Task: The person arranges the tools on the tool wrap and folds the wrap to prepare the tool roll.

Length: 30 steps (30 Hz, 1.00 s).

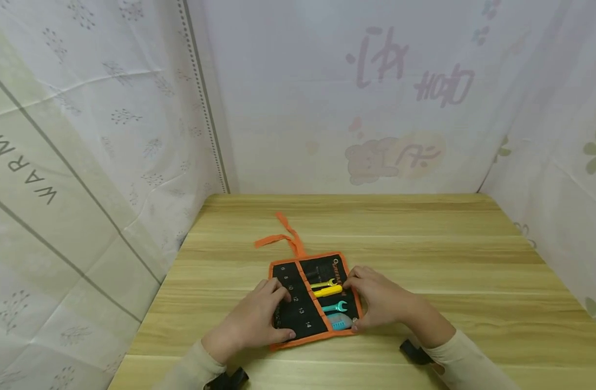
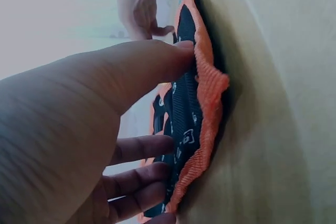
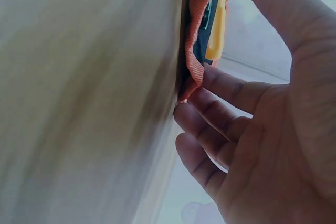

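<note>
A black tool roll with orange edging lies unfolded on the table, with numbers printed on its left part. From its pocket stick out a yellow open-end wrench, a yellow handle, a teal open-end wrench and a light blue plastic tool with a rounded, ridged body. My left hand rests on the roll's left part, thumb near the lower edge, fingers loosely spread. At the right edge, my right hand touches the orange edging with thumb and fingertips apart.
Orange ties extend from the roll's far side across the wooden table. Printed cloth hangs behind the table and along both sides. Black wrist devices show below both hands.
</note>
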Each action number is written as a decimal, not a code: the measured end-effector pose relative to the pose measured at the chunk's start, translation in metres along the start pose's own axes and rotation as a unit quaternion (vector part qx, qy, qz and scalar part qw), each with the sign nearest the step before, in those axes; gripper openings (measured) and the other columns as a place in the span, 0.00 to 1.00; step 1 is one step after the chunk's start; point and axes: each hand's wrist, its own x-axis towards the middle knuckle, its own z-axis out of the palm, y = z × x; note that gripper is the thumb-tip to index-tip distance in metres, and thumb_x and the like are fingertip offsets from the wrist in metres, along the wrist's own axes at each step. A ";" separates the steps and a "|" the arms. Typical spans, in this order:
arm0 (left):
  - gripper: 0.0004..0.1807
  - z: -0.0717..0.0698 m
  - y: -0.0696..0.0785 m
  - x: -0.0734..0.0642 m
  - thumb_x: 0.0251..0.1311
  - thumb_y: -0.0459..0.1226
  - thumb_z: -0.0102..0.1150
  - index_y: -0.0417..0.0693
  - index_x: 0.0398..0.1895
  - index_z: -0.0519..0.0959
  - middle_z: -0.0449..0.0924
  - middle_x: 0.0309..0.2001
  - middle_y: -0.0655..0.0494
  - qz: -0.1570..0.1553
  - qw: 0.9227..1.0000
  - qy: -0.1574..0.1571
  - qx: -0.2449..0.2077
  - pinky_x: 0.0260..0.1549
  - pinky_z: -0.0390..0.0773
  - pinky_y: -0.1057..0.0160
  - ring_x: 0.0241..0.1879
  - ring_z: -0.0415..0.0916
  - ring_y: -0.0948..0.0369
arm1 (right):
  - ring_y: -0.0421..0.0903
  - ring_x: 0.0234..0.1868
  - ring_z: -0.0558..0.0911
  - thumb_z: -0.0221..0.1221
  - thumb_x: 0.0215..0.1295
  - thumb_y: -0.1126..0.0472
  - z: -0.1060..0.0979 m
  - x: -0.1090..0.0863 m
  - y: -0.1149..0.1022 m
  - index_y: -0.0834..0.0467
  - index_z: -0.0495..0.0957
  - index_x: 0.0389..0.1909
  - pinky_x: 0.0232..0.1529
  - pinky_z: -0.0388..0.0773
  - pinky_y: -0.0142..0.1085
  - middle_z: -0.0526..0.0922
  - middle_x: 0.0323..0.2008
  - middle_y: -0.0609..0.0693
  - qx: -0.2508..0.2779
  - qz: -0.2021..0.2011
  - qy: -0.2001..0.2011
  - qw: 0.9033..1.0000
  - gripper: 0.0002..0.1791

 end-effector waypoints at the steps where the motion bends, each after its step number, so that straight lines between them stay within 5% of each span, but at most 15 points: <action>1: 0.34 -0.001 -0.001 0.003 0.52 0.62 0.77 0.56 0.55 0.79 0.70 0.51 0.64 0.003 1.000 0.000 0.001 0.50 0.76 0.57 0.48 0.65 0.63 | 0.39 0.54 0.69 0.81 0.39 0.34 0.000 0.000 0.001 0.53 0.80 0.62 0.58 0.74 0.44 0.72 0.54 0.40 -0.002 0.003 0.006 1.000 0.48; 15: 0.32 -0.002 -0.013 0.052 0.56 0.61 0.74 0.55 0.56 0.79 0.70 0.55 0.61 0.018 1.000 0.003 0.022 0.52 0.77 0.57 0.51 0.66 0.61 | 0.42 0.52 0.72 0.81 0.41 0.34 -0.008 0.000 0.019 0.54 0.80 0.62 0.57 0.75 0.46 0.73 0.53 0.43 -0.023 0.045 0.035 0.998 0.48; 30: 0.32 -0.002 -0.020 0.078 0.58 0.63 0.72 0.57 0.58 0.78 0.69 0.57 0.61 0.001 1.000 0.000 0.021 0.57 0.75 0.55 0.54 0.66 0.60 | 0.48 0.57 0.73 0.82 0.42 0.37 -0.018 0.011 0.040 0.56 0.80 0.63 0.60 0.73 0.52 0.74 0.56 0.46 -0.013 0.051 0.036 0.998 0.48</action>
